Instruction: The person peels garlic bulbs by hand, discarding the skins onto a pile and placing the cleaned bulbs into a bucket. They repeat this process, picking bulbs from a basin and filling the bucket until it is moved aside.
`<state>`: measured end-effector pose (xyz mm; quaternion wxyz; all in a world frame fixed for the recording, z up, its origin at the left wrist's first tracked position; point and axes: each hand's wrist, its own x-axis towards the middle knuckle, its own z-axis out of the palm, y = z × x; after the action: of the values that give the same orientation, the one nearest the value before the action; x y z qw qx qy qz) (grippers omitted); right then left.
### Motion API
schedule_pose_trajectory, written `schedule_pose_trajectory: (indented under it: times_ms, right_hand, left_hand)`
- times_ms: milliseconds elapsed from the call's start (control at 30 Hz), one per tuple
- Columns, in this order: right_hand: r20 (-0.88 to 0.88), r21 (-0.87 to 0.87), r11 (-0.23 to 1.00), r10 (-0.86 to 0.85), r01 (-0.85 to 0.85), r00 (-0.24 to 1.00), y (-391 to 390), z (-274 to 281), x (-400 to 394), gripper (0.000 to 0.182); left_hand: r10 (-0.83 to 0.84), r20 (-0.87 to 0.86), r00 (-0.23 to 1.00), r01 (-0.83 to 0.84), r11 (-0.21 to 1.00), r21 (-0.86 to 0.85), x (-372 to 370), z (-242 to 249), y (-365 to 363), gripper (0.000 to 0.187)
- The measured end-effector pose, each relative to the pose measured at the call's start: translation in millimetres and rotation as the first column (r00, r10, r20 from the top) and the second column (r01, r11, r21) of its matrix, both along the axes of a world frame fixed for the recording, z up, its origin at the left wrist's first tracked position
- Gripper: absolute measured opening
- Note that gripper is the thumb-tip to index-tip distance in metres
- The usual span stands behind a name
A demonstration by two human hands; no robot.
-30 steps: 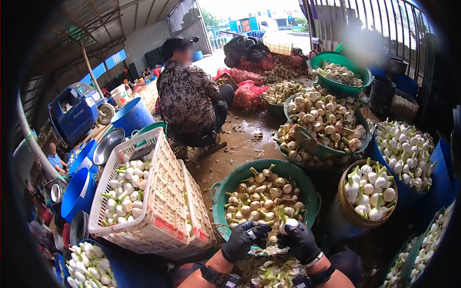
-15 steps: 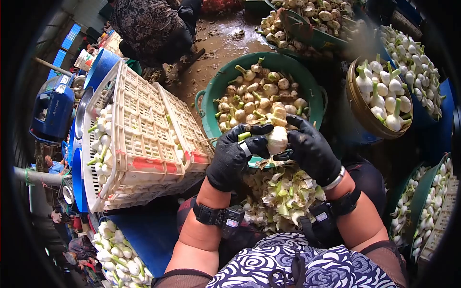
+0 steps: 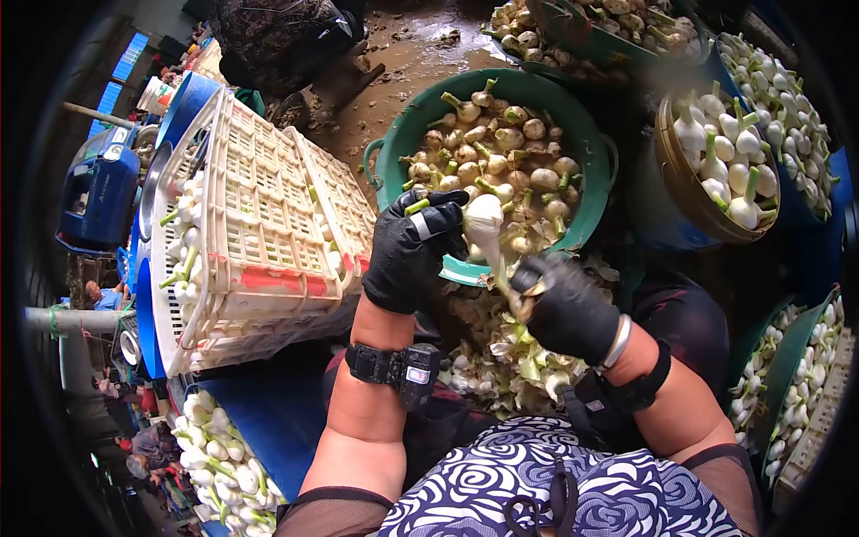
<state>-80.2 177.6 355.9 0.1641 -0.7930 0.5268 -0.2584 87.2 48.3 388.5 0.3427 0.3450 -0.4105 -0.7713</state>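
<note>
My left hand (image 3: 412, 246), in a black glove, is closed round a garlic bulb; the stem sticks out beside the fingers and the white bulb (image 3: 483, 217) shows to their right. Below and right of it, my gloved right hand (image 3: 565, 304) grips loose, pale outer skin (image 3: 523, 300) that trails from the bulb. That hand is slightly blurred. Just beyond both hands stands a green tub (image 3: 586, 210) of unpeeled garlic bulbs (image 3: 510, 139) in brownish water. Beneath my hands lies a heap of peelings (image 3: 514, 358).
Cream plastic crates (image 3: 259, 215) stand at the left, with peeled garlic (image 3: 224, 465) below them. At the right are a bucket (image 3: 667, 152) of white bulbs and more filled tubs (image 3: 796, 385). Another person (image 3: 273, 45) crouches at the top left on the wet floor (image 3: 403, 54).
My right hand has moved down and away from my left, drawing skin off the bulb. My left hand has shifted slightly up and left. The view has shifted a little.
</note>
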Motion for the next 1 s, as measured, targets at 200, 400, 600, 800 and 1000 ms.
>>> schedule_pose_trajectory:
  times_ms: [200,400,600,800,1000]
  right_hand:
    - [0.010,0.473,0.871,-0.161,0.137,0.987,5.8,-17.8,-9.7,0.022]
    - [0.744,0.402,0.889,-0.457,0.219,0.488,-17.3,-0.8,-28.6,0.042]
    - [0.838,0.544,0.837,-0.538,-0.059,0.090,-16.0,21.2,-33.5,0.037]
    - [0.892,0.431,0.903,-0.426,-0.002,-0.151,26.9,50.2,-97.2,0.028]
    - [0.553,0.429,0.348,-0.831,0.834,0.062,277.1,113.1,-186.1,0.023]
  left_hand:
    - [0.008,-0.086,0.996,-0.009,1.000,-0.012,-1.9,-9.4,9.4,0.030]
    - [-0.057,-0.241,0.969,0.108,0.973,0.202,-18.0,-17.4,12.9,0.031]
    - [-0.168,-0.232,0.958,0.204,0.969,0.139,-33.9,-22.5,18.5,0.034]
    - [-0.083,0.555,0.828,0.379,0.811,-0.445,-28.8,-52.4,10.5,0.049]
    - [-0.252,0.597,0.762,0.513,0.797,-0.319,-27.9,-75.8,8.8,0.028]
